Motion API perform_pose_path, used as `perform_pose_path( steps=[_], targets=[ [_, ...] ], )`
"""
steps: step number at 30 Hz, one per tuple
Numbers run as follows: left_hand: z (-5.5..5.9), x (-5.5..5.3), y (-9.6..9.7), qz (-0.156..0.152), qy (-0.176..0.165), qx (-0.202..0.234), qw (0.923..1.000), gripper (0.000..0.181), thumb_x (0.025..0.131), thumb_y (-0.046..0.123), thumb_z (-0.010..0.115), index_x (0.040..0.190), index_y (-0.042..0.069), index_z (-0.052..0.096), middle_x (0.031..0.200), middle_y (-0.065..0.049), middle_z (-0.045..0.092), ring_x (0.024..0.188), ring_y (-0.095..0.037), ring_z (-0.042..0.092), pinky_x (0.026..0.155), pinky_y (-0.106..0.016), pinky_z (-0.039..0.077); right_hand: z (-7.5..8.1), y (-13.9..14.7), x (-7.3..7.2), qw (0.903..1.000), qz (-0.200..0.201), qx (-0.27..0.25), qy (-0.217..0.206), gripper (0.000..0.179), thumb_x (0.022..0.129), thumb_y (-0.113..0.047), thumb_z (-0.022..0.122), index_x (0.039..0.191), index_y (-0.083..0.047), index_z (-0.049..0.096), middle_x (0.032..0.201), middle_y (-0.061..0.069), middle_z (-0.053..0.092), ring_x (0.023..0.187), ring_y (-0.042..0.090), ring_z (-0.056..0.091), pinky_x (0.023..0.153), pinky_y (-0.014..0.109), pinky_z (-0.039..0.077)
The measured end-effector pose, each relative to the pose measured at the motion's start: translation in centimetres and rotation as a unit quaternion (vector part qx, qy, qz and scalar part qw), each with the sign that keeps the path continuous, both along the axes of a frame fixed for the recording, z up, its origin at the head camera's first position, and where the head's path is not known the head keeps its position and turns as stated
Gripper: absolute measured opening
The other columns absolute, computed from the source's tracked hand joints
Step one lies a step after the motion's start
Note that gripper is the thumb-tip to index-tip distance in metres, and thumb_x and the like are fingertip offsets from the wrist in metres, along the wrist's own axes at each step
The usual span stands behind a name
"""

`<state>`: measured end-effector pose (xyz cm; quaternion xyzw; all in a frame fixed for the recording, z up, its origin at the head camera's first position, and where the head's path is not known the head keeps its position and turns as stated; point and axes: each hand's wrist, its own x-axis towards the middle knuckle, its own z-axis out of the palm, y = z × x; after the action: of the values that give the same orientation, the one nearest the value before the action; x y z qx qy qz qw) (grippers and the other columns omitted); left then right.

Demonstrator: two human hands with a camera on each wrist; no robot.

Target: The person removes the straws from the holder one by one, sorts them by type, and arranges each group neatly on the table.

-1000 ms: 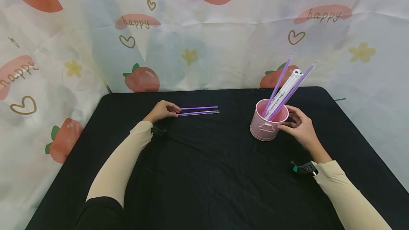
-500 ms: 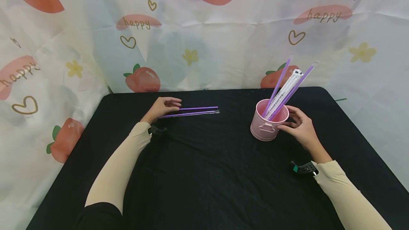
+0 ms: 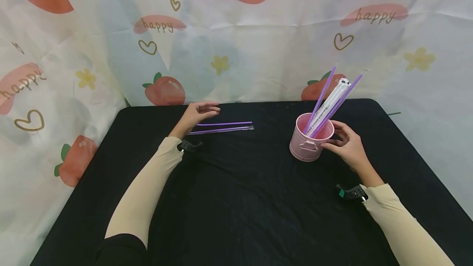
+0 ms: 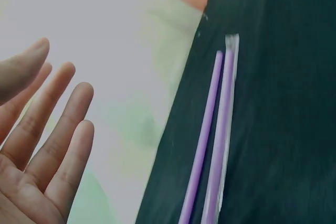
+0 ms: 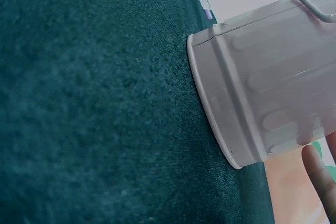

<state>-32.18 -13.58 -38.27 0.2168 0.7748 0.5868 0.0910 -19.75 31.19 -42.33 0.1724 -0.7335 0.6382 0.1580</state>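
My right hand (image 3: 347, 145) grips, thumb and fingers curled, a round pink metal-looking bucket (image 3: 301, 147) at its nine o'clock; slim purple straws (image 3: 324, 92) and a long white packet (image 3: 329, 104) lean inside toward one. Farther off, a film-wrapped purple straw (image 3: 221, 130), then a bare purple straw (image 3: 233, 123), lie at four o'clock from my left hand (image 3: 197, 115), fingers extended, holding nothing.
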Motion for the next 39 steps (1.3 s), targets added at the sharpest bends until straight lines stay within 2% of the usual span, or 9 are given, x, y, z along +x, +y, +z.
perform_pose_path(
  steps=[8, 16, 20, 23, 27, 29, 35, 39],
  targets=[
    [0.9, 0.0, 3.1, -0.026, 0.0, 0.026, 0.9993, 0.039, 0.093, 0.013, 0.059, 0.13, 0.003, 0.054, 0.123, -0.02, 0.061, 0.107, -0.016, 0.063, 0.102, -0.044, 0.044, 0.0, 0.0, -0.1, 1.0, 0.0, 0.002, 0.001, 0.065, 0.07, 0.023, 0.067, 0.13, 0.007, 0.046, 0.119, -0.007, 0.056, 0.101, 0.001, 0.058, 0.076, 0.011, 0.051],
    [1.7, -0.4, 6.7, -0.046, 0.008, 0.038, 0.9982, 0.037, 0.093, 0.012, 0.058, 0.128, 0.001, 0.056, 0.122, -0.021, 0.062, 0.107, -0.022, 0.064, 0.095, -0.035, 0.049, -0.1, 0.1, -0.1, 1.0, -0.001, 0.004, -0.002, 0.066, 0.07, 0.023, 0.067, 0.13, 0.008, 0.045, 0.118, -0.007, 0.056, 0.101, 0.001, 0.058, 0.076, 0.011, 0.051],
    [2.1, -0.6, 8.7, -0.06, 0.008, 0.051, 0.9969, 0.036, 0.093, 0.01, 0.057, 0.128, -0.001, 0.055, 0.122, -0.024, 0.061, 0.108, -0.025, 0.063, 0.1, -0.043, 0.045, -0.1, 0.1, -0.1, 0.9998, -0.007, 0.017, -0.003, 0.066, 0.071, 0.021, 0.068, 0.131, 0.007, 0.045, 0.119, -0.008, 0.056, 0.102, 0.0, 0.057, 0.076, 0.01, 0.051],
    [2.4, -0.8, 10.3, -0.065, 0.009, 0.052, 0.9965, 0.036, 0.093, 0.01, 0.058, 0.127, -0.001, 0.056, 0.122, -0.024, 0.061, 0.108, -0.027, 0.063, 0.1, -0.044, 0.045, 0.0, 0.1, 0.0, 0.9997, -0.01, 0.023, -0.005, 0.065, 0.071, 0.021, 0.068, 0.131, 0.005, 0.046, 0.119, -0.009, 0.055, 0.103, 0.0, 0.057, 0.076, 0.01, 0.05],
    [2.8, -0.8, 12.3, -0.071, 0.007, 0.048, 0.9963, 0.037, 0.093, 0.011, 0.058, 0.127, -0.001, 0.056, 0.122, -0.021, 0.062, 0.111, -0.032, 0.061, 0.094, -0.032, 0.05, -0.1, 0.1, 0.0, 0.9996, -0.012, 0.025, -0.005, 0.066, 0.071, 0.02, 0.068, 0.131, 0.004, 0.046, 0.119, -0.008, 0.055, 0.102, -0.001, 0.057, 0.076, 0.009, 0.05],
    [2.9, -0.7, 13.2, -0.075, 0.002, 0.05, 0.9959, 0.036, 0.093, 0.011, 0.059, 0.127, -0.001, 0.056, 0.121, -0.021, 0.062, 0.111, -0.033, 0.06, 0.093, -0.031, 0.05, -0.1, 0.1, 0.0, 0.9996, -0.011, 0.024, -0.004, 0.066, 0.071, 0.02, 0.068, 0.131, 0.005, 0.046, 0.119, -0.008, 0.055, 0.103, -0.001, 0.057, 0.076, 0.01, 0.05],
    [3.0, -0.8, 16.0, -0.094, -0.008, 0.051, 0.9943, 0.035, 0.093, 0.01, 0.058, 0.126, -0.002, 0.057, 0.121, -0.021, 0.062, 0.107, -0.027, 0.064, 0.097, -0.038, 0.048, -0.1, 0.1, 0.0, 0.9998, -0.009, 0.018, -0.005, 0.066, 0.071, 0.02, 0.069, 0.131, 0.004, 0.047, 0.119, -0.009, 0.056, 0.102, 0.0, 0.057, 0.076, 0.01, 0.051],
    [3.1, -0.5, 17.6, -0.098, 0.001, 0.045, 0.9941, 0.034, 0.092, 0.011, 0.059, 0.125, -0.001, 0.058, 0.119, -0.019, 0.064, 0.103, -0.022, 0.066, 0.094, -0.033, 0.05, -0.1, 0.1, 0.0, 0.9998, -0.009, 0.018, -0.005, 0.065, 0.071, 0.02, 0.069, 0.131, 0.004, 0.047, 0.119, -0.009, 0.056, 0.102, 0.0, 0.057, 0.076, 0.01, 0.051]
  ],
)
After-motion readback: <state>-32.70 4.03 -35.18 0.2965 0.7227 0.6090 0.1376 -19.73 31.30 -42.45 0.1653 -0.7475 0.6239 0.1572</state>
